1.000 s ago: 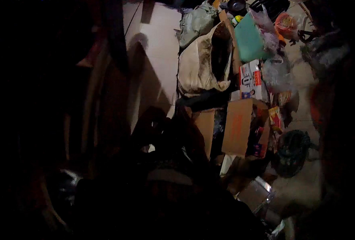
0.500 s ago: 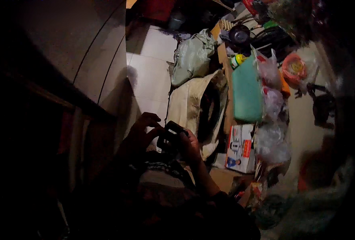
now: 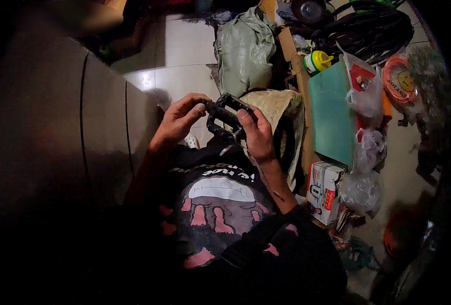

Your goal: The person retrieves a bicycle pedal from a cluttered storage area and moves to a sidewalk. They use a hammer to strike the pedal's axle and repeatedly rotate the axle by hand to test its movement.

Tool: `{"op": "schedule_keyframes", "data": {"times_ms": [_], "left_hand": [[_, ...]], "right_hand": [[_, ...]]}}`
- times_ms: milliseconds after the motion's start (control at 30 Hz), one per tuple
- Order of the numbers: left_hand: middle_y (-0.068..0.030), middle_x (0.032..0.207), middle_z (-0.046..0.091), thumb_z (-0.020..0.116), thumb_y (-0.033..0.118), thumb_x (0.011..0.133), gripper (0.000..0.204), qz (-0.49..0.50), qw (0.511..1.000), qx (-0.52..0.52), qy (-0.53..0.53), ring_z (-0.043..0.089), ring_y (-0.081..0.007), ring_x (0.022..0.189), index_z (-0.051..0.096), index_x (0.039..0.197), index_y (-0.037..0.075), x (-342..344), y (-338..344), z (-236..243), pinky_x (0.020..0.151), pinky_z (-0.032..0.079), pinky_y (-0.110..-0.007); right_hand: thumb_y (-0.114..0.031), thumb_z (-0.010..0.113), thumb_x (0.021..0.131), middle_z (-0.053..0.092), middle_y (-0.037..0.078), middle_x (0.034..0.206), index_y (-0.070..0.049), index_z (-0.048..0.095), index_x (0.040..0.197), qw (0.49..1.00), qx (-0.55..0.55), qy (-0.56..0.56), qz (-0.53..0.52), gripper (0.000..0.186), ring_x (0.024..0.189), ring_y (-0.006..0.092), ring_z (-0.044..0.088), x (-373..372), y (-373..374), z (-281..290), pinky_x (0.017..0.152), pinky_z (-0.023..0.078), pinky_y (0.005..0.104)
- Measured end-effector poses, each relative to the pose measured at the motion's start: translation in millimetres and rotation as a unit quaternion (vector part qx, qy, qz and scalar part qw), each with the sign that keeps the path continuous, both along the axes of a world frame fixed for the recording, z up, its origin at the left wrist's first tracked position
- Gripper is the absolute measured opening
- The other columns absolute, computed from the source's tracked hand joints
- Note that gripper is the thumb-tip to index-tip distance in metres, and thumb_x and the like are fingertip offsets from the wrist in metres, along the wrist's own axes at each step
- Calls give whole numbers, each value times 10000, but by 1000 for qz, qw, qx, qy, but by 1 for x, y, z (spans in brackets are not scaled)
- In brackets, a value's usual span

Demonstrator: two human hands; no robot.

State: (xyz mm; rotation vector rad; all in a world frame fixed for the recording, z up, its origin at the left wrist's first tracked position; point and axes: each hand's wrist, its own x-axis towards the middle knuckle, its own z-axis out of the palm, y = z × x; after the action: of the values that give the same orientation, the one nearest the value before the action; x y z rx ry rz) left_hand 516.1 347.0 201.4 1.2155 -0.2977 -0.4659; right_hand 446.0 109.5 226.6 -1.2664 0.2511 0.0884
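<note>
My left hand (image 3: 182,114) pinches the short spindle end (image 3: 209,105) of a black bicycle pedal. My right hand (image 3: 258,134) grips the pedal's cage-like body (image 3: 216,126) from the other side, thumb pressed on its rim. The pedal is held above my lap, over a black T-shirt (image 3: 225,213) with a white and pink print. Behind my right hand lies a crumpled beige sack (image 3: 279,101). A light object with holes, possibly footwear (image 3: 192,141), shows just below the pedal.
On the right floor are a grey-green bag (image 3: 243,51), coiled black tubing (image 3: 362,28), a teal panel (image 3: 329,117), a yellow-topped bottle (image 3: 314,61), a white printed box (image 3: 323,193) and plastic bags (image 3: 360,193). A smooth grooved surface (image 3: 57,127) stands at my left.
The scene is brighter and the view has shifted, so my hands and the pedal appear higher in it. My left fingers, raised beside the pedal earlier, now pinch its end.
</note>
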Motion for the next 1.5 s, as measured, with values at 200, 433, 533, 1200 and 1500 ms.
{"op": "schedule_keyframes", "data": {"times_ms": [200,433,533,1200,1500], "left_hand": [[-41,1263,710,634,198,1123,336,42,987,-68,138,684,-162,1127,643,1398,7,67,-13,-6,1014,565,-371],[-85,1225,730,654,221,1107,399,120,952,-121,255,720,-195,1090,610,1426,-13,109,-1,2,988,623,-433],[-76,1231,737,657,219,1107,388,131,944,-157,257,719,-188,1094,620,1430,7,110,33,12,984,592,-400],[-83,1370,702,699,187,1077,446,56,930,-265,249,664,-186,1247,609,1468,-9,359,114,51,1097,520,-366],[-88,1401,684,754,261,1042,536,57,929,-280,237,662,-207,1262,593,1486,6,394,51,39,1105,517,-383]], "right_hand": [[-326,722,1066,710,47,1169,25,616,1373,999,44,-4,6,478,1036,122,652,78,-9,-23,948,537,289],[-310,732,1061,705,37,1095,28,637,1297,999,22,26,42,423,959,92,657,146,13,-3,814,567,287],[-288,718,1075,709,43,1141,32,632,1366,997,15,48,64,442,951,101,652,157,47,27,845,566,270],[-182,729,1064,685,96,1251,48,526,1475,987,-138,-16,83,512,1085,153,672,387,135,104,969,559,315],[-188,704,1082,659,53,1180,41,523,1481,988,-118,-7,96,494,963,119,655,427,72,96,859,580,294]]}}
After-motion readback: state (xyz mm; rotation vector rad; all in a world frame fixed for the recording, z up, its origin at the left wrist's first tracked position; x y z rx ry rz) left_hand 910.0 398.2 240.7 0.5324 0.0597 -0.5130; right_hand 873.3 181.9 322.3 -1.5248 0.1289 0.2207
